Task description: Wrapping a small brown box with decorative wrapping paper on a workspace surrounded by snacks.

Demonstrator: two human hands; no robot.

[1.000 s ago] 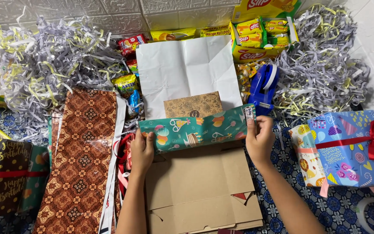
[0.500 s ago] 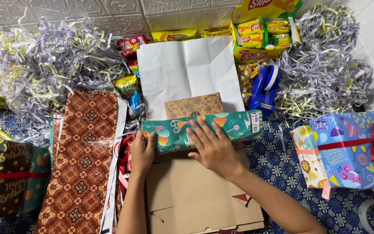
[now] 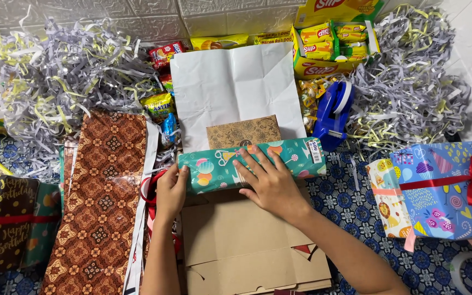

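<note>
Head view: pressing the wrap onto the box.
My left hand (image 3: 171, 192) cups the teal-wrapped box's (image 3: 249, 164) left end; my right hand (image 3: 270, 183) lies flat, fingers spread, on its middle. Its long axis runs left-right between them.

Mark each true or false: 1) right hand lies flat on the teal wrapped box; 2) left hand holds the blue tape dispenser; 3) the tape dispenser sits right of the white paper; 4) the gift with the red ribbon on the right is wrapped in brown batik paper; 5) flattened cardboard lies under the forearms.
1. True. The right hand lies palm down on the teal wrapped box.
2. False. The left hand grips the box's left end; the blue tape dispenser lies untouched.
3. True. It sits just right of the white paper.
4. False. The gift with the red ribbon has blue patterned wrap; the brown batik paper lies on the left.
5. True. The flattened cardboard is there.
</note>
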